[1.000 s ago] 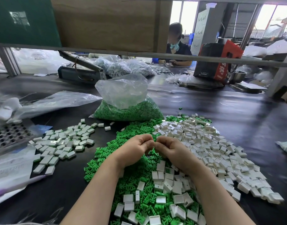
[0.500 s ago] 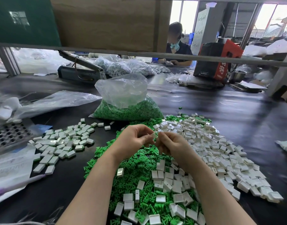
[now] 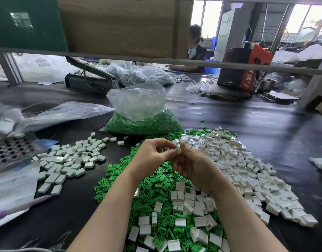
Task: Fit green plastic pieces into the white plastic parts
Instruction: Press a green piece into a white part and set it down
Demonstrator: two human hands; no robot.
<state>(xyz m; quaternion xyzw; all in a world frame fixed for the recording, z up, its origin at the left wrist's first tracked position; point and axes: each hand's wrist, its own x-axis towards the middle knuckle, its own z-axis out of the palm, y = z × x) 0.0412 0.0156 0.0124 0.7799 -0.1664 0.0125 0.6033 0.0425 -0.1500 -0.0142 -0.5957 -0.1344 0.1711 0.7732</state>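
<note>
My left hand point(image 3: 153, 153) and my right hand point(image 3: 191, 166) meet above the middle of the table. Between their fingertips they pinch one small white plastic part point(image 3: 178, 149) with green showing at its edge. Beneath my hands lies a heap of loose green pieces point(image 3: 120, 179). A wide heap of white parts point(image 3: 234, 166) spreads to the right and toward me. On the left sits a separate group of white parts point(image 3: 72, 157) with green edges. A clear bag of green pieces point(image 3: 143, 122) stands behind my hands.
A dark perforated tray point(image 3: 11, 151) and printed plastic sheets point(image 3: 12, 188) sit at the left edge. Flat clear bags point(image 3: 62, 113) lie at the back left. A metal rail point(image 3: 229, 65) crosses overhead; another person works beyond it.
Both hands have risen off the green heap and moved slightly away from me. The white part now shows between my fingertips.
</note>
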